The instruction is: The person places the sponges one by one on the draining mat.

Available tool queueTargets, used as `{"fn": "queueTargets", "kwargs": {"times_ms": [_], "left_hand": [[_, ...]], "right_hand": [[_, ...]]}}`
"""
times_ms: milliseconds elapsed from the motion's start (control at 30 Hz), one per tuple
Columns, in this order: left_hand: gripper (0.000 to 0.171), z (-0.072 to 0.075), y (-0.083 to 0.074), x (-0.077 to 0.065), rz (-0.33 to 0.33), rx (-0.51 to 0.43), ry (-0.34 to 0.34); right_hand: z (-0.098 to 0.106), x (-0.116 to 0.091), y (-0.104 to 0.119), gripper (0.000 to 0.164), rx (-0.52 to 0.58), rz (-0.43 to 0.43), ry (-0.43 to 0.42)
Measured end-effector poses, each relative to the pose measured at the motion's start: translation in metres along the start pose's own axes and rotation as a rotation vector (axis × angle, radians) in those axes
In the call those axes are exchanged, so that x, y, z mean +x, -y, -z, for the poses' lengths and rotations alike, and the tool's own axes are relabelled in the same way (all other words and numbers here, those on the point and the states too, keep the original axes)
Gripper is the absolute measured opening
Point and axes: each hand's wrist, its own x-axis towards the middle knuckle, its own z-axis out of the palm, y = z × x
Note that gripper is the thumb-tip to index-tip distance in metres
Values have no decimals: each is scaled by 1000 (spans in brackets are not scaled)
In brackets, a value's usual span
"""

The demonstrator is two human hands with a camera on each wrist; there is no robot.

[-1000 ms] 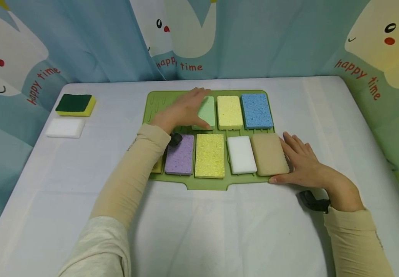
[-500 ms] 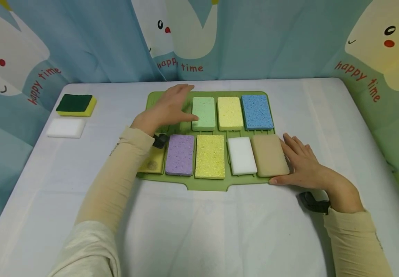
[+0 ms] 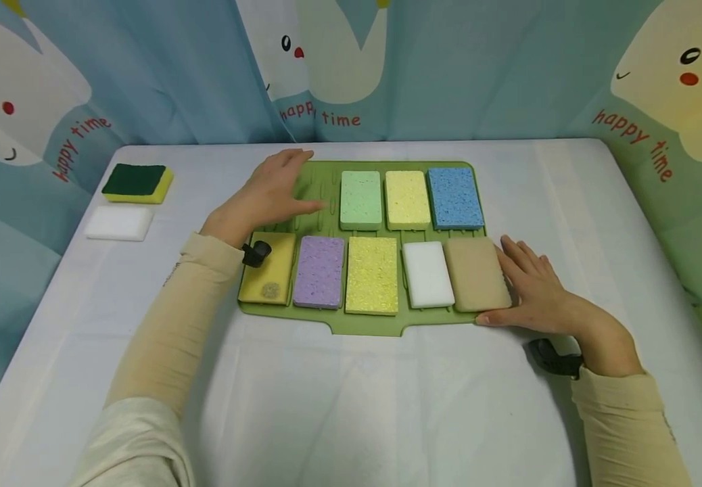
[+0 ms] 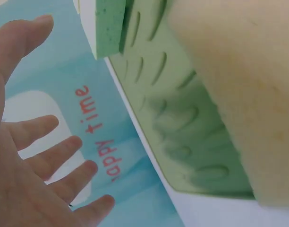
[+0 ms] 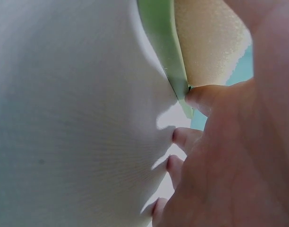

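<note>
A green mat [image 3: 366, 326] carries two rows of sponges. My left hand [image 3: 268, 193] hovers over the mat's back left part, fingers spread and holding nothing; in the left wrist view its fingers [image 4: 69, 182] are apart from everything. To its right lies a light green sponge [image 3: 360, 200], then a pale yellow sponge [image 3: 408, 199] and a blue sponge [image 3: 455, 197]. Below my left wrist is a mustard-yellow sponge [image 3: 268, 270]. My right hand [image 3: 530, 291] rests with spread fingers at the mat's right edge, against the beige sponge [image 3: 478, 274].
A purple sponge [image 3: 318, 272], a bright yellow sponge [image 3: 372, 276] and a white sponge [image 3: 428, 274] fill the front row's middle. At the table's back left lie a green-and-yellow scouring sponge [image 3: 136, 183] and another white sponge [image 3: 119, 223]. A printed curtain [image 3: 479, 74] hangs behind.
My left hand has moved left, away from the light green sponge, which now lies uncovered; the mustard-yellow sponge has come into view. My right hand stays where it was.
</note>
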Motion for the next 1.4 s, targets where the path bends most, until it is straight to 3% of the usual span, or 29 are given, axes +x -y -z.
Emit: {"fn": "queueTargets", "kwargs": {"times_ms": [567,800,1167,1400], "left_hand": [[89,-3,23,-29,14,18,-53],[87,1,38,-46,85,7,-78],[84,-6,61,-71,155,-31,-120],[80,-1,78,-86,250,-27,-152]], "right_hand": [[1,0,1,127,1,-12,15],[1,0,1,127,-3,-11,16],[1,0,0,127,-8,-8,11],[0,0,-1,127,-4,-3,4]]}}
